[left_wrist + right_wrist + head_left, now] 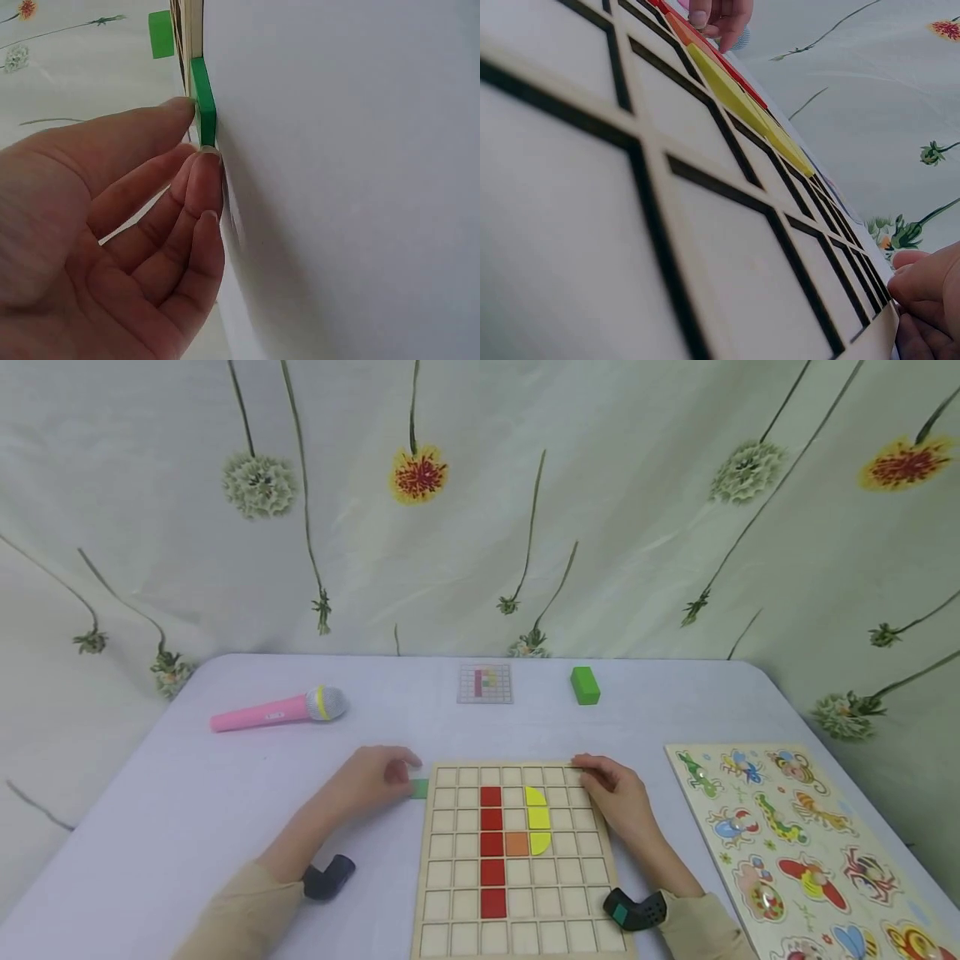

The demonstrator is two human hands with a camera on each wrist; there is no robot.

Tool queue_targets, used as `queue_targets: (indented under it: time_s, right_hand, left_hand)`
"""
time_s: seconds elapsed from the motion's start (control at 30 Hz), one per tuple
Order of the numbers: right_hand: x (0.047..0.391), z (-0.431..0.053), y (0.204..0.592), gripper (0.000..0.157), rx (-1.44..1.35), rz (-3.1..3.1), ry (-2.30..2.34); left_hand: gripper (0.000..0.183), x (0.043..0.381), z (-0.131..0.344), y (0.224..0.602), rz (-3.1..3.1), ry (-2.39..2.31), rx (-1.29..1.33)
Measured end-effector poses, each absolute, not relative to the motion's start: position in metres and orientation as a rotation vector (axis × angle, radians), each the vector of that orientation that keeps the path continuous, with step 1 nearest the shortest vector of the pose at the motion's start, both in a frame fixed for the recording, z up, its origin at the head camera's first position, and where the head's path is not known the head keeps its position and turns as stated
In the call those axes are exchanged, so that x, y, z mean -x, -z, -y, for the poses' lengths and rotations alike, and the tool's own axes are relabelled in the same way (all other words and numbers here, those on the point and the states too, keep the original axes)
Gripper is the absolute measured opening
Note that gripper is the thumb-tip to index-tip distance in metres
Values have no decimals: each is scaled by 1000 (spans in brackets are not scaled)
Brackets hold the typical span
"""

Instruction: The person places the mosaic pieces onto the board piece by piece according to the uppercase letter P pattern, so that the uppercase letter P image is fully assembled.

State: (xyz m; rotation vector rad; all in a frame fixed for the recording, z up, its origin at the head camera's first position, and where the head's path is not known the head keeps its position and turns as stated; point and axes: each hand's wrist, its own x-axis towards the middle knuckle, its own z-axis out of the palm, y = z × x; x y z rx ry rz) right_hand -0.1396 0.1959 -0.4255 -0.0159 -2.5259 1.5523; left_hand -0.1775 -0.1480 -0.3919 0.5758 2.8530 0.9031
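My left hand (372, 782) pinches a thin green square tile (205, 101) between thumb and fingertips, just off the left edge of a wooden grid board (461, 897). The tile lies low at the tabletop, right at the board's side. At the board's far right corner, my right hand (618, 793) holds the edge with thumb and fingers. A column of red tiles (492, 843) fills several cells of the board. Beside it sit an orange square tile (517, 843) and three yellow tiles (538, 818), the top and bottom ones rounded.
Beyond the board lie a small pattern card (484, 683) with a coloured grid and a green block (585, 685). A pink toy microphone (279, 711) rests at the back left. On the right, a wooden insect puzzle board (810, 852) reaches the table's edge. A floral cloth (480, 527) hangs behind.
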Motion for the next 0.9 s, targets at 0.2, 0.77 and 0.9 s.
queue_targets:
  time_s: [0.2,0.77,0.9]
  right_hand:
    - [140,-195,426,23,12,2534,-1538]
    - [139,-195,424,23,-1,2536,-1540]
    - [139,-195,425,23,6,2536,-1553]
  left_hand:
    - [21,177,152,392,-2782,-916,-599]
    - [12,186,114,376,-2726,-1152,-674]
    - [13,187,73,371,-2558,-1159,-828]
